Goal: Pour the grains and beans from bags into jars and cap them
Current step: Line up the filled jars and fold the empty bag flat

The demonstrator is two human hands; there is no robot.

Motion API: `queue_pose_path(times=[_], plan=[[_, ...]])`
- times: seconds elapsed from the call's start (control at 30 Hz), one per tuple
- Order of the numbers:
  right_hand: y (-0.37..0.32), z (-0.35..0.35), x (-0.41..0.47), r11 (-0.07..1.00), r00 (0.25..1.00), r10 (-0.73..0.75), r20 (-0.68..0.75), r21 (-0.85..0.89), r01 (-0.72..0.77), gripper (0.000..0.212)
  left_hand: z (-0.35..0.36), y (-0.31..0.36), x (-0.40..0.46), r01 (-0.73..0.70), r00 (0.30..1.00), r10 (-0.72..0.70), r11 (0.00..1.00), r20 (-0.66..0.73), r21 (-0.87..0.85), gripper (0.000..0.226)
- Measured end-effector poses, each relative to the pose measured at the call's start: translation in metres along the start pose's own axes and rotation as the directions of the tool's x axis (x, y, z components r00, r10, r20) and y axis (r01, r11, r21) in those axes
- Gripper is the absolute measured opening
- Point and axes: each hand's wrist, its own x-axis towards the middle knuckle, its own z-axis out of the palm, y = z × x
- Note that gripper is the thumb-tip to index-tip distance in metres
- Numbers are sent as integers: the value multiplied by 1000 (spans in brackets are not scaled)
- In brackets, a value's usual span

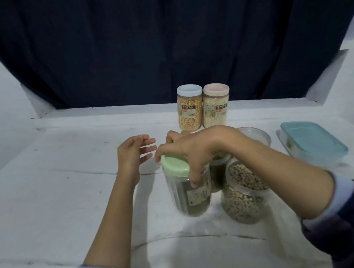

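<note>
My right hand [193, 152] grips the top of a clear jar [191, 196] of dark green grains, fingers curled round its light green cap [174, 165]. The jar looks slightly blurred. My left hand [134, 155] hovers just left of the cap with relaxed fingers, holding nothing. An uncapped jar of speckled beans [245, 194] stands right of it under my right forearm. Another open jar [219, 170] sits behind, mostly hidden. At the back stand two capped jars: yellow grains with a white cap [190, 108] and pale grains with a pink cap [215, 107].
A clear box with a blue lid [313, 143] lies at the right. An open clear container [255, 137] shows behind my right wrist. The white table [54, 198] stretches to the left. A dark curtain [156, 33] hangs behind.
</note>
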Motion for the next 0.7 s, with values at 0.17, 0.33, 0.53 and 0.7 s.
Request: queue_pose_path(times=[0.17, 0.33, 0.53, 0.7], plan=[[14, 1, 48, 973, 967, 75, -245, 232, -16, 97, -18, -8, -3, 34, 997, -37, 999, -73, -42, 19], [54, -3, 83, 946, 879, 246, -408, 301, -125, 72, -22, -19, -2, 38, 999, -38, 999, -17, -9, 13], [127, -3, 70, 876, 810, 460, -363, 337, -346, 79, 19, -32, 2, -29, 826, -109, 972, 554, 234, 65], [185, 11, 44, 756, 681, 650, -336, 378, -535, 75, 75, -45, 3, -65, 706, -174, 949, 686, 308, 117]])
